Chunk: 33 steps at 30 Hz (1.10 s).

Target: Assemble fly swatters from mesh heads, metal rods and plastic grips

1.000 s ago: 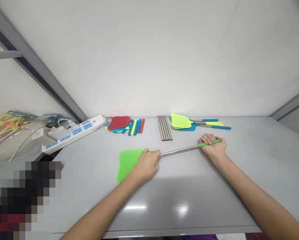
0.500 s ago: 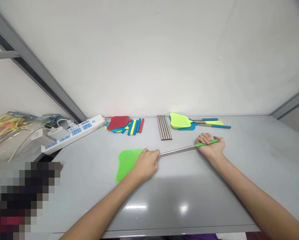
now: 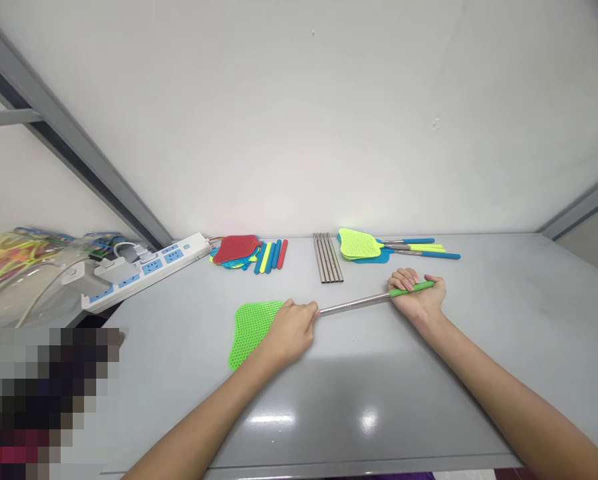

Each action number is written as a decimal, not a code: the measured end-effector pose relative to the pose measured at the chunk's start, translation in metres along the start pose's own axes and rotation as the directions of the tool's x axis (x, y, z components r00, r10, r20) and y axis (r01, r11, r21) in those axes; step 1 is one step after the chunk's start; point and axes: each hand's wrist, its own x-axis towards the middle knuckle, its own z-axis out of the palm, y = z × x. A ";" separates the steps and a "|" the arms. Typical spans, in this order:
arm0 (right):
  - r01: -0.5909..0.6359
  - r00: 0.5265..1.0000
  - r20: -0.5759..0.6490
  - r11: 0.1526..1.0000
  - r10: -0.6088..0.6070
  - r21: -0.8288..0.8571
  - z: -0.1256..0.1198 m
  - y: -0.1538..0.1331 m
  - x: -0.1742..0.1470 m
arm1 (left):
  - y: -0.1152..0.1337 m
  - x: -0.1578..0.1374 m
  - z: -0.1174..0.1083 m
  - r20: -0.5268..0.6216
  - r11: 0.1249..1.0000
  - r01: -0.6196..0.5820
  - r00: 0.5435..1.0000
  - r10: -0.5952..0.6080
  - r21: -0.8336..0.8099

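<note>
A green fly swatter [image 3: 253,328] lies across the space between my hands, its perforated head at the left and its metal rod running to a green handle at the right. My left hand [image 3: 293,328] is closed around the neck, where head and rod meet, and covers that joint. Fingers of my right hand [image 3: 417,295] are curled about the green grip, palm turned up. Beyond them, several loose metal rods [image 3: 329,259] lie side by side. A stack of fly swatters [image 3: 361,245] with yellow and blue parts sits behind my right hand.
Red, blue and yellow swatter heads [image 3: 237,249] are piled at the back left, beside several loose coloured handles [image 3: 271,257]. A white power strip [image 3: 151,270] with plugs and cables lies further left, near clear plastic bags [image 3: 29,267]. A wall closes off the table's back.
The whole view has shifted slightly. Both hands keep their grip on the green fly swatter, with hardly any movement against the table.
</note>
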 end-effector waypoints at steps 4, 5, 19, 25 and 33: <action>0.000 1.000 0.009 0.999 0.001 -0.048 -0.001 0.004 -0.001 | 0.000 0.000 0.000 -0.010 1.000 0.002 1.000 -0.002 0.005; -0.002 1.000 0.015 0.998 0.003 -0.063 -0.001 0.005 -0.002 | 0.000 0.000 0.000 -0.010 1.000 0.003 1.000 -0.003 0.007; -0.046 0.996 -0.074 0.996 0.041 -0.070 0.002 0.008 -0.001 | 0.003 0.000 0.004 -0.036 1.000 -0.010 0.999 0.010 -0.019; -0.043 0.995 -0.097 0.990 0.030 -0.137 0.005 0.007 0.000 | 0.003 0.000 0.001 -0.024 0.998 0.003 1.000 -0.004 -0.055; -0.009 0.996 -0.092 0.973 -0.013 -0.230 0.003 -0.003 0.010 | 0.006 -0.002 -0.002 -0.041 0.997 0.032 0.999 -0.035 -0.072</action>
